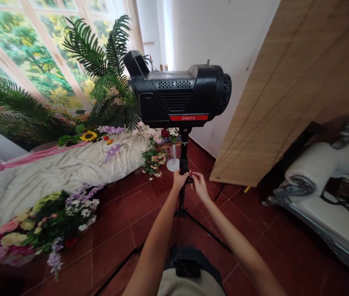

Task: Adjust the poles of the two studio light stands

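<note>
A black studio light (180, 96) with a red ZHEYU label sits on top of a black light stand (184, 150), which stands upright on its spread legs. My left hand (180, 179) is wrapped round the stand's pole, below the light. At the pole's right side my right hand (199, 185) has its fingers bent at a small dark knob (189, 179), which they partly hide.
To the left lies a cream cloth (121, 160) with flowers (35, 222) and a sunflower (88, 136). A wooden panel (254, 102) leans at the right, beside a white and silver sofa (313, 164). The stand's legs (208, 232) spread across the red tiles.
</note>
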A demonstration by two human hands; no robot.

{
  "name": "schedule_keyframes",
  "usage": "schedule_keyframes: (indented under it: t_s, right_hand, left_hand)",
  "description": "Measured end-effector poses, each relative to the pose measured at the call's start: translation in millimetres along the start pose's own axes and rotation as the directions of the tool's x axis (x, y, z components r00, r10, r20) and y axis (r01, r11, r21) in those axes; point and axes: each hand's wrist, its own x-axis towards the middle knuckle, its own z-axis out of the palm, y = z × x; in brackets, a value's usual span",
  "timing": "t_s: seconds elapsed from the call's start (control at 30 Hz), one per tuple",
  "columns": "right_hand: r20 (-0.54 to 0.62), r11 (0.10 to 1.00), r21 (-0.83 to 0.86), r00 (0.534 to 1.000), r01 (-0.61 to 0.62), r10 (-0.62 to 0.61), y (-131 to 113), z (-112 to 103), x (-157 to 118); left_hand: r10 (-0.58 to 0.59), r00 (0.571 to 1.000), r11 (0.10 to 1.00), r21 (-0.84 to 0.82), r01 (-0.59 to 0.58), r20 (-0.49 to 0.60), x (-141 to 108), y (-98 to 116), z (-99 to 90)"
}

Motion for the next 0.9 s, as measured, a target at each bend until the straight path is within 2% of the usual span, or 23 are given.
schedule_keyframes:
  t_s: [0.07,0.13,0.2,0.27,0.33,0.37,0.4,0.47,0.6,0.7,0.77,0.8,0.87,0.9]
  right_hand:
    - [0.027,0.975,0.174,0.99,-0.138,0.135,-1,1,3]
    - [0.136,0.894,0.322,0.949,-0.313,0.284,-4,-1,6]
    - [0.27,0.754,0.431,0.868,-0.495,0.416,-9,-5,8]
    - [0.386,0.565,0.527,0.772,-0.634,0.505,-14,-10,9]
    - [0.465,0.382,0.611,0.705,-0.694,0.536,-18,-15,9]
    - [0.484,0.317,0.643,0.691,-0.697,0.537,-19,-16,9]
    - [0.491,0.277,0.669,0.689,-0.69,0.533,-19,-17,8]
    - [0.474,0.262,0.702,0.709,-0.662,0.521,-18,-15,7]
    - [0.396,0.294,0.758,0.77,-0.582,0.501,-9,-5,6]
    - [0.31,0.337,0.797,0.818,-0.501,0.484,-2,4,4]
    - [0.245,0.372,0.814,0.844,-0.446,0.477,0,10,2]
    - [0.215,0.392,0.817,0.855,-0.422,0.472,-1,13,0]
    - [0.175,0.435,0.812,0.873,-0.389,0.455,-4,17,-4]
    - [0.17,0.456,0.803,0.881,-0.384,0.443,-7,19,-6]
  left_hand:
    - [0.004,1.0,1.0,0.002,-0.004,-0.019,0,1,0.5]
    - [0.008,0.999,1.0,0.004,-0.008,-0.04,0,3,1.4]
    - [0.008,0.999,1.0,0.006,-0.008,-0.047,0,4,2.0]
    - [0.003,0.999,1.0,0.005,-0.003,-0.038,-1,4,1.9]
    - [0.003,1.0,1.0,0.005,-0.003,-0.016,-1,3,1.2]
    - [0.008,1.0,1.0,0.008,-0.008,-0.005,-1,2,0.7]
    - [0.016,1.0,1.0,0.014,-0.016,0.002,-1,1,0.5]
    - [0.038,0.999,0.999,0.032,-0.039,0.008,-1,0,0.9]
    - [0.108,0.994,0.993,0.052,-0.108,-0.006,-8,-5,1.6]
    - [0.169,0.985,0.985,0.022,-0.169,-0.041,-28,-18,-13.7]
    - [0.137,0.987,0.991,0.024,-0.135,-0.09,-52,-36,-39.6]
    - [0.083,0.989,0.996,0.046,-0.077,-0.126,-67,-47,-57.6]
    - [-0.091,0.974,0.991,0.082,0.11,-0.207,-101,-70,-102.3]
    - [-0.181,0.951,0.975,0.082,0.207,-0.252,-120,-81,-128.1]
